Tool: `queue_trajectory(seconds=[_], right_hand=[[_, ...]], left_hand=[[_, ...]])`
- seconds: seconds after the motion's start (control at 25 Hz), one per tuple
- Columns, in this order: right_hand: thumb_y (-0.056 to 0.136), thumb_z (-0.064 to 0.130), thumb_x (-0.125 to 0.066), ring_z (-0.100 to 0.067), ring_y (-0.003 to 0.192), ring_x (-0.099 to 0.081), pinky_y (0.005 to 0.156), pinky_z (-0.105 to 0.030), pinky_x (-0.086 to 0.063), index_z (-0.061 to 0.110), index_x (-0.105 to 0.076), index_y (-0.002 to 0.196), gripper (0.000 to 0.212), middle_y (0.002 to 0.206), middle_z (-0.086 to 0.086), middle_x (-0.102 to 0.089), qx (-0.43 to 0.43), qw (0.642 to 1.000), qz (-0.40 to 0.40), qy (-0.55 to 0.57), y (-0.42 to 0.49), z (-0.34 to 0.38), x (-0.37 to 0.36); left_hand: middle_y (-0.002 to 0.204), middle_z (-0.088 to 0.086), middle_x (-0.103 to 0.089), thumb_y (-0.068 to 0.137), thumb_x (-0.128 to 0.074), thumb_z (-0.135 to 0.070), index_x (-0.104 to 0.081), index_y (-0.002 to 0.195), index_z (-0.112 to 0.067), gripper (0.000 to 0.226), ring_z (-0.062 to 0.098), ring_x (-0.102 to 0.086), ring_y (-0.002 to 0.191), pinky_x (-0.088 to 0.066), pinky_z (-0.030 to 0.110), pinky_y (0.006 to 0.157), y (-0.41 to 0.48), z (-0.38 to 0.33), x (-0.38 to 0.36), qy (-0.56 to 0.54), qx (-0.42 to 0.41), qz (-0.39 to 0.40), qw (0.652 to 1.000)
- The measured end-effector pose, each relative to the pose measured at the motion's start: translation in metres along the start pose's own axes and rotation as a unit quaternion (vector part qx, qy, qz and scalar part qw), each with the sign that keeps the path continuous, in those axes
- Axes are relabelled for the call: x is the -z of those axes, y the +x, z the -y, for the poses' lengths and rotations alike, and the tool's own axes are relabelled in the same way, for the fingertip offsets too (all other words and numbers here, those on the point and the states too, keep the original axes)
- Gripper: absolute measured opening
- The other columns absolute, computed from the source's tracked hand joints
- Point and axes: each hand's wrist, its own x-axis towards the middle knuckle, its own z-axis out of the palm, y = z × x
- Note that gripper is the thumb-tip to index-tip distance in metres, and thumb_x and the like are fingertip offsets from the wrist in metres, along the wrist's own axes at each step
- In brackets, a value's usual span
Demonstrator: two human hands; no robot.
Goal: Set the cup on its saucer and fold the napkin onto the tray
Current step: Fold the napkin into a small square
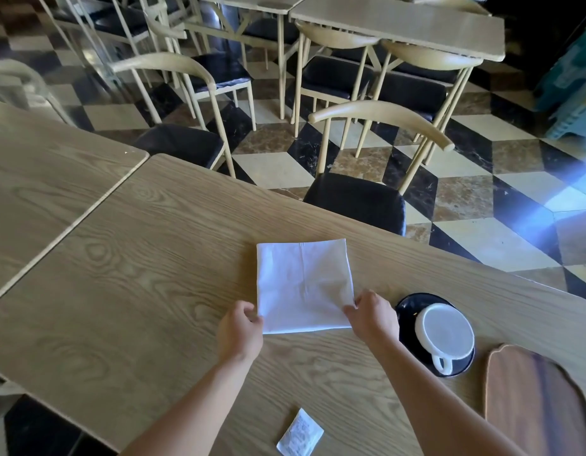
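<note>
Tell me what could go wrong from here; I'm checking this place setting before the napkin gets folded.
1. The right hand works close beside the white cup on its black saucer; a wide sweep could knock it.
2. Both hands pinch only the near corners of the napkin, left hand included, so the fold may come out skewed.

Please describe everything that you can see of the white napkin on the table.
The napkin is plain white and looks like thin cloth or soft paper, with faint creases across it. It lies flat on the wooden table, roughly square, seemingly already folded. The left hand pinches its near left corner and the right hand pinches its near right corner. It sits left of the dark saucer and does not touch it. It is not on the wooden tray.
</note>
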Motion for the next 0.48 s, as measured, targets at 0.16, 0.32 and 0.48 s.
queue_trajectory(seconds=[0.16,0.32,0.48], right_hand=[[0.073,0.027,-0.075,-0.025,0.052,-0.069,0.059,-0.037,-0.056,0.015,-0.049,0.079,0.029,0.075,0.0,-0.065,-0.072,0.978,0.032,0.191,-0.013,-0.005,0.008],[0.075,0.028,-0.078,-0.018,0.044,-0.067,0.049,-0.03,-0.047,0.016,-0.046,0.081,0.035,0.08,-0.003,-0.067,-0.066,0.976,0.036,0.203,-0.027,-0.014,0.003],[0.076,0.023,-0.08,-0.012,0.038,-0.062,0.038,-0.023,-0.039,0.015,-0.048,0.076,0.033,0.072,-0.003,-0.065,-0.037,0.975,0.03,0.216,-0.039,-0.026,-0.007]], left_hand=[[0.079,-0.001,-0.07,0.084,-0.061,-0.009,-0.059,0.082,-0.025,0.017,0.022,-0.07,0.059,-0.057,0.039,0.06,-0.006,0.004,0.012,-0.036,-0.012,0.011,0.999],[0.074,0.001,-0.071,0.084,-0.06,-0.006,-0.066,0.074,-0.022,0.02,0.011,-0.065,0.047,-0.054,0.032,0.052,-0.016,0.014,0.022,-0.066,-0.007,0.034,0.997],[0.068,0.001,-0.071,0.083,-0.062,-0.007,-0.07,0.076,-0.02,0.017,0.015,-0.066,0.049,-0.057,0.038,0.057,-0.028,0.026,0.03,-0.083,-0.008,0.058,0.995]])
